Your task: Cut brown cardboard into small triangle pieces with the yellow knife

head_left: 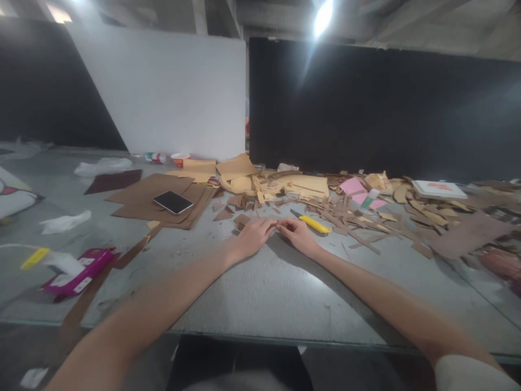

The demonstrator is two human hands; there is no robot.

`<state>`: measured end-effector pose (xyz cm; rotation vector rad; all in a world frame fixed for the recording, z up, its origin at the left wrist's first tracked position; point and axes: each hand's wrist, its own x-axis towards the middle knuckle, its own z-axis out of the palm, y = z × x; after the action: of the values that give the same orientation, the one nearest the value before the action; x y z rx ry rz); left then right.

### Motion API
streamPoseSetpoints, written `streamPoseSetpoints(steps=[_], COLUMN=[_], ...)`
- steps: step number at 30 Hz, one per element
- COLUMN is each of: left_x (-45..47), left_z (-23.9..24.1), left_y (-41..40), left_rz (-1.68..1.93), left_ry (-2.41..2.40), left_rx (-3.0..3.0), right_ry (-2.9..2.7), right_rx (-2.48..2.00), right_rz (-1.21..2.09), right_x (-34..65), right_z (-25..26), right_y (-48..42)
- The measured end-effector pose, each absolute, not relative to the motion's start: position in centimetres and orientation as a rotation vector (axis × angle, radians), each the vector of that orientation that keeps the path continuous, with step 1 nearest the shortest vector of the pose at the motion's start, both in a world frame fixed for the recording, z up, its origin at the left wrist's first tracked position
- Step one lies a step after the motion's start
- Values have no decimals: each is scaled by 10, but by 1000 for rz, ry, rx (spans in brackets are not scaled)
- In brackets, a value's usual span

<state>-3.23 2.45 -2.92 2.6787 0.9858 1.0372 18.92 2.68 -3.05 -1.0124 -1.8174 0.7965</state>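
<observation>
My left hand [255, 237] and my right hand [298, 233] meet at the fingertips above the grey tabletop [264, 296]. Both are closed, thumbs and fingers pressed together in a pinch. Whatever lies between the fingertips is too small to make out. Just right of my right hand lies a yellow utility knife [315, 224], its blade pointing up and left. Brown offcuts [243, 221] touch or lie close behind my left hand. More thin brown strips [345, 222] are scattered beyond the knife.
To the left, a phone [173, 202] rests on stacked brown sheets [134, 198]. A magenta power strip [79, 273] with a plug sits near the front left edge. Scrap heaps [301, 184] line the back below a black panel [378, 108]. A white box [438, 189] lies right.
</observation>
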Motion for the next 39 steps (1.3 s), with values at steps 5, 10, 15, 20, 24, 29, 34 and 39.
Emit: streamPoseSetpoints(steps=[5, 10, 15, 20, 24, 29, 34, 39], left_x=[-33, -32, -32, -34, -36, -34, -32, -34], left_z=[-27, -30, -32, -32, -32, -33, -33, -30], left_y=[25, 29, 31, 30, 29, 29, 29, 26], left_rz=[960, 1027, 1056, 1060, 1000, 1045, 1085, 1132], left_ry=[1020, 1058, 1038, 1021, 976, 990, 998, 975], left_rx=[2664, 2645, 2685, 2658, 2731, 2698, 2614, 2541], right_ry=[-1758, -1632, -1659, -1681, -1669, -1690, -1793, -1867], right_rx=[-1026, -1018, -1038, -1019, -1021, -1031, -977, -910], right_rz=[814, 881, 829, 829, 793, 760, 687, 706], right_x=[189, 191, 192, 192, 192, 192, 192, 190], right_z=[-31, -33, -35, -35, -36, -36, -35, -32], right_y=[26, 26, 27, 27, 27, 28, 27, 24])
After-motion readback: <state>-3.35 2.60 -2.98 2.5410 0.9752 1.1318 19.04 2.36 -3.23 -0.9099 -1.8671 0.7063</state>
